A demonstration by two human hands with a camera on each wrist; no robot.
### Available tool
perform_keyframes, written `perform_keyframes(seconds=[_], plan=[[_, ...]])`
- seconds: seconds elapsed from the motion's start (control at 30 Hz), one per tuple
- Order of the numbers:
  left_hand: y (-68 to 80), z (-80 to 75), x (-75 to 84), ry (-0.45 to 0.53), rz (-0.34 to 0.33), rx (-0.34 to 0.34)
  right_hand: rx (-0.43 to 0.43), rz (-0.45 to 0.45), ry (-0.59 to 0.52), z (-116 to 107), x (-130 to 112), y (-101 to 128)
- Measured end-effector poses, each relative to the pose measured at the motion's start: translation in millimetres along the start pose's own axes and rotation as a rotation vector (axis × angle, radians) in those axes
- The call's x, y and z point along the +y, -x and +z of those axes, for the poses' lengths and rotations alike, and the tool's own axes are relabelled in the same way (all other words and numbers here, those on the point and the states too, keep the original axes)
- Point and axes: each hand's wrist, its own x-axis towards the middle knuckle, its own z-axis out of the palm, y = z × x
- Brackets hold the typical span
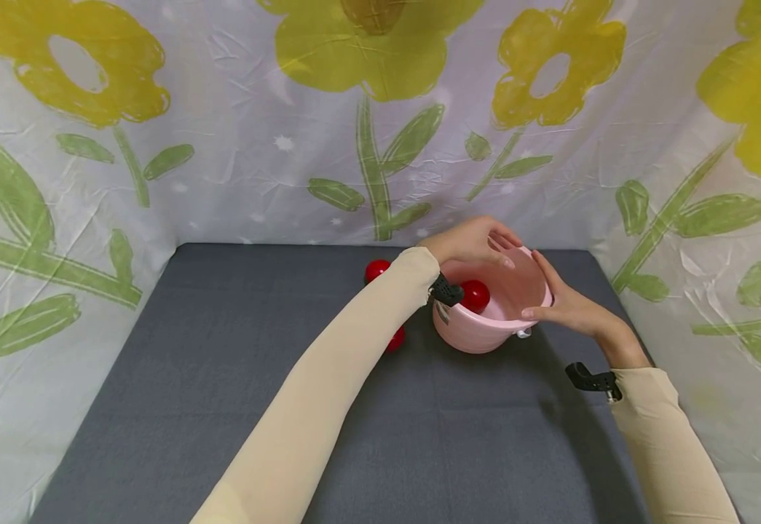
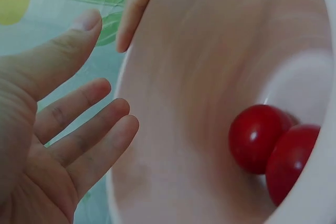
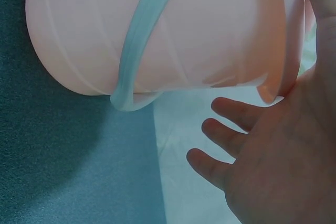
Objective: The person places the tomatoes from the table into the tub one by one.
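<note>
The grey counter [image 1: 223,407] is seen backed by a flower-printed cloth [image 1: 223,145], and toward its far right a pink bucket [image 1: 491,331] is set, tipped so that its mouth is turned up and toward the far left. The bucket is bracketed by both hands: the left hand [image 1: 468,244] is held over the far left part of the rim, the right hand [image 1: 566,302] against the right side of the rim, so neither is clearly the nearer. Both hands are spread, fingers straight or loosely relaxed; the right thumb is laid on the rim, while no firm contact by the left can be told. A pale handle [image 3: 139,40] is seen lying across the bucket's smooth outer wall. Two glossy red balls [image 2: 273,145] are lodged touching inside, and two more red balls [image 1: 376,270] are left on the counter just left of it.
</note>
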Motion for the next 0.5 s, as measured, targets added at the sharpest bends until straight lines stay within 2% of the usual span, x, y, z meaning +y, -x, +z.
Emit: perform_keyframes(seconds=[0.1, 0.23, 0.37, 0.5], plan=[[7.2, -10.4, 1.7, 0.004, 0.006, 0.017, 0.000, -0.001, -0.001, 1, 0, 0], [21.6, -31.4, 3.9, -0.007, 0.002, 0.058, 0.001, 0.004, -0.006, 1, 0, 0], [37.2, -54.8, -3.7, -0.012, 0.012, 0.118, 0.006, 0.007, -0.006, 1, -2, 0], [60.7, -77.7, -17.2, -0.009, -0.012, 0.180, 0.011, -0.002, 0.002, 1, -2, 0]])
